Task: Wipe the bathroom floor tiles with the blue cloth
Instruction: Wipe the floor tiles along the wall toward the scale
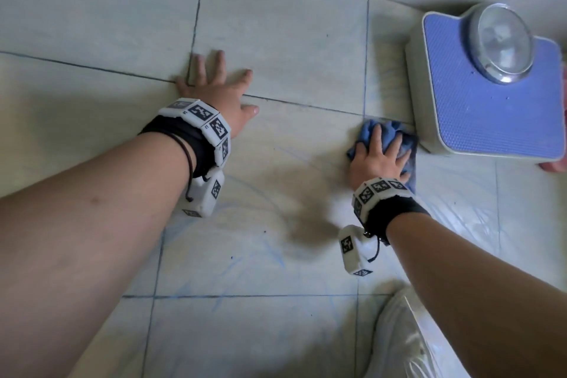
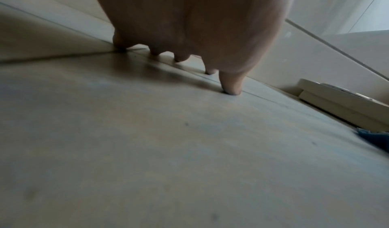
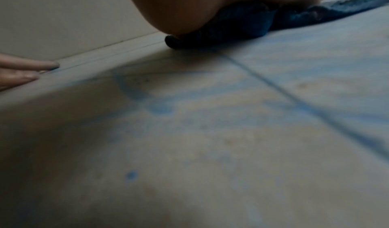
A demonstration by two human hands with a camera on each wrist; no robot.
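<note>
Right against the near left corner of the bathroom scale, the blue cloth lies bunched on the floor tiles. Over it the right hand presses down, fingers spread and slightly bent into the folds. Faint blue streaks mark the tiles on the near side of the scale. Well to the left of the scale, the left hand rests flat on the floor with straight, splayed fingers, holding nothing, across a grout line.
</note>
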